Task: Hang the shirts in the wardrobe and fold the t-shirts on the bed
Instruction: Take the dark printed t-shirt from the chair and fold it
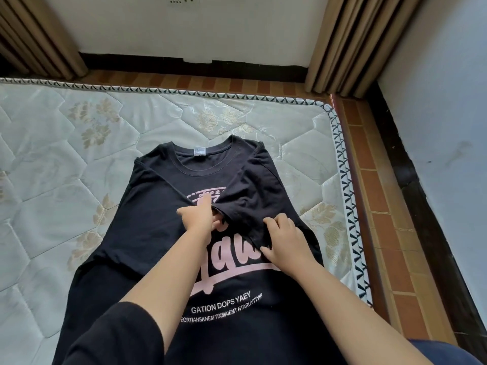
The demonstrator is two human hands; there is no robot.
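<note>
Gripping t-shirt sleeve (254, 196): left hand (200, 217), right hand (286, 239).

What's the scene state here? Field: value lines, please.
garment: black t-shirt, print side up, collar pointing away from the person
surface: bare quilted mattress
print: pink lettering, partly covered
fold state: sleeve on the person's right is folded in over the chest
left hand: fingers curled at the sleeve's cuff, gripping it
right hand: pinches the t-shirt's folded-in side edge
other side: looks folded in too, cannot confirm
surroundings: curtains, tiled floor
</note>
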